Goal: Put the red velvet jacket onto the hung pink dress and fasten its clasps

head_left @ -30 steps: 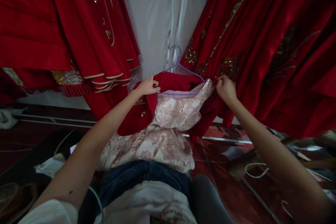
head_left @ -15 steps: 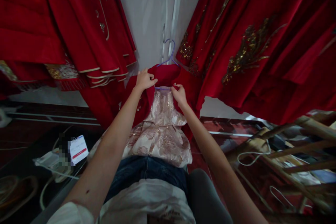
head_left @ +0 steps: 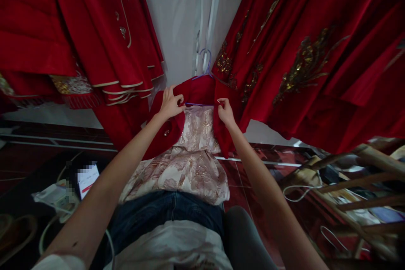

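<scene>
A small red jacket point(head_left: 172, 130) hangs on a thin purple hanger point(head_left: 209, 64) in front of me, its front edges drawn apart. Inside it shows a pale pink and gold brocade dress point(head_left: 198, 133), whose skirt spreads over my lap. My left hand point(head_left: 171, 103) is closed on the jacket's left front edge, thumb and fingers pinched together. On the opposite edge, my right hand point(head_left: 225, 112) pinches the red cloth with curled fingers. The hanger's lower bar runs between my hands, above the dress top.
Red garments with gold trim point(head_left: 110, 50) hang at left, and others with sequin embroidery point(head_left: 303, 63) at right. A phone point(head_left: 87, 179) and a plastic packet lie on a dark surface at lower left. A wooden rack point(head_left: 363, 177) with a white cord stands at right.
My hands have moved farther apart, the right one to the right, the left slightly left and down. The jacket opens wider and shows more of the dress top and hanger bar.
</scene>
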{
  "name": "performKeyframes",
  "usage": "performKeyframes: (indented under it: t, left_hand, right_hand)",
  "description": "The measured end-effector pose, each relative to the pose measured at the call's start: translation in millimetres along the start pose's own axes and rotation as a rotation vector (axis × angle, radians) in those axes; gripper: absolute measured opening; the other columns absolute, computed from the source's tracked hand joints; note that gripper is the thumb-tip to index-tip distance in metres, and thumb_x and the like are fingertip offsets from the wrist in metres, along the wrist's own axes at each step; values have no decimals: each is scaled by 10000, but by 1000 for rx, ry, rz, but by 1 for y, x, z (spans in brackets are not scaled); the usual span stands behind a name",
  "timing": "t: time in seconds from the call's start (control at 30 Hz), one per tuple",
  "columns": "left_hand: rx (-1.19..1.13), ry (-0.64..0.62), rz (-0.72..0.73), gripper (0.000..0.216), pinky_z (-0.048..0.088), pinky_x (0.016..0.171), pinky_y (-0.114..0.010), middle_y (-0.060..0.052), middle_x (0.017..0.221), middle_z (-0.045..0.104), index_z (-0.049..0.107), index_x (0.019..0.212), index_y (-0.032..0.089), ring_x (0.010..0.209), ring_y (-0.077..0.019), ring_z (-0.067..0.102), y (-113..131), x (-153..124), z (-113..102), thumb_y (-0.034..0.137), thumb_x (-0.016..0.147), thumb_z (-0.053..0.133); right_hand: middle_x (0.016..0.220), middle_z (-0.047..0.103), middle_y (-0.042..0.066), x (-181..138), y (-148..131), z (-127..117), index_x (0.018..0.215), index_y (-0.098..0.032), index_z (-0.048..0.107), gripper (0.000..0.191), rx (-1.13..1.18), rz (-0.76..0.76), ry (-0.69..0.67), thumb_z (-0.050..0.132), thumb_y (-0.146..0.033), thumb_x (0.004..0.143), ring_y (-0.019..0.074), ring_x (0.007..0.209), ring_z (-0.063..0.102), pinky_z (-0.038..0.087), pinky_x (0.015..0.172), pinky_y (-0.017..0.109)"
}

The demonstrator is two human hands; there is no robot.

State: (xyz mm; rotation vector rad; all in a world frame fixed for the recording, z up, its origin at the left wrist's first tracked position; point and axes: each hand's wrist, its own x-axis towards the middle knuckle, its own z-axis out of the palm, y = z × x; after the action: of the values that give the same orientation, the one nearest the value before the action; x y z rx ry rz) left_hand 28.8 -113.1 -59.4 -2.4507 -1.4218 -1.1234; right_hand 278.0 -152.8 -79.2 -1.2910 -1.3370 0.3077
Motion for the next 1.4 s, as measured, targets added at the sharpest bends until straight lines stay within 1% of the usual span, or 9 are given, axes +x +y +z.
performKeyframes:
  t: [0.13,0.23,0.33,0.43,0.6,0.77,0.93,1.1,1.4]
  left_hand:
    - [-77,206,-165,165,391,1003,-427,-142,1287,481,560,889,205,1201,-293,481,1,-29,13,226,744,636]
    - [-220,179,-237,208,469,860,-334,-91,1006,620,540,986,205,938,-218,614,-1,-33,25,206,783,583]
    - [-305,137,-286,207,480,794,-294,-54,880,671,562,1001,203,842,-198,651,7,-23,30,239,799,588]
    - [-357,140,-294,199,485,808,-284,-63,919,706,607,994,190,873,-198,668,26,-12,29,251,805,597]
    - [-438,64,-172,238,491,878,-298,-80,1029,721,654,1041,178,960,-214,672,45,-11,25,217,814,593]
    - [-485,96,-161,189,476,957,-325,-72,1080,720,691,985,191,1023,-219,663,44,-19,22,196,810,621]
    - [-703,222,-304,274,523,826,-281,-64,993,721,638,971,182,902,-180,694,37,-16,37,233,720,737]
    - [-847,150,-295,231,527,764,-259,-65,911,724,624,831,158,845,-169,699,22,-14,53,279,690,762]
    - [-603,86,-135,95,547,776,-266,-48,891,751,682,832,163,825,-166,716,36,-10,18,174,741,709]
  right_hand:
    - [950,597,46,3,-5,0,904,-228,453,226,-10,-62,-50,437,-176,685,186,905,583,450,906,326]
    - [918,584,33,3,-11,9,893,-232,430,247,-5,-128,-91,487,-185,657,181,874,584,460,878,315]
    - [909,592,22,1,-19,23,891,-235,436,239,16,-123,-127,486,-185,663,173,861,595,468,869,313]
    - [906,609,15,-4,-26,40,895,-235,460,228,99,-94,-178,467,-188,671,172,865,609,478,885,328]
    - [946,619,20,-16,-27,56,925,-247,466,247,177,-145,-195,504,-190,687,177,906,618,488,917,349]
    - [1059,630,58,-23,-19,60,1017,-235,478,309,292,-171,-165,609,-297,744,178,990,626,490,953,344]
    - [1108,665,70,-29,-22,60,1042,-233,544,318,302,-138,-150,530,-496,864,182,1039,640,492,965,347]
    - [1083,686,65,-32,-22,58,1021,-228,563,314,279,-156,-142,524,-504,875,180,1015,658,507,944,334]
    - [990,696,63,-30,-36,53,948,-216,542,234,138,-280,-95,489,-441,910,178,910,675,531,829,313]
